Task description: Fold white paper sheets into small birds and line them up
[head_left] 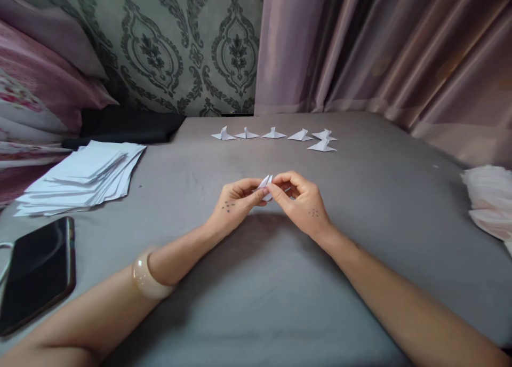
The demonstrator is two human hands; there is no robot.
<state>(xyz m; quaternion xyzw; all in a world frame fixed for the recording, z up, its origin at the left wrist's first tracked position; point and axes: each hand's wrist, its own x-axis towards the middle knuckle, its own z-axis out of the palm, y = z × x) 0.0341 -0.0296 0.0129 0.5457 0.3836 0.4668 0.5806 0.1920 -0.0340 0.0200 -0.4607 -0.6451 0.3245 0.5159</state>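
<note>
Between my two hands is a small piece of folded white paper, its two pointed tips sticking up above the fingers. My left hand pinches it from the left with thumb and fingers. From the other side my right hand grips it, thumb and fingertips closed at its edge. The fingers cover most of the fold, so its lower shape is hidden. Beyond the hands stand several folded white paper figures with flat wings and a raised middle, most in a row, one set slightly nearer.
A fanned stack of white paper sheets lies at the left, with a black cloth behind it. A dark phone rests at the near left. Crumpled whitish material sits at the right edge. Pink curtains hang behind the grey-covered surface.
</note>
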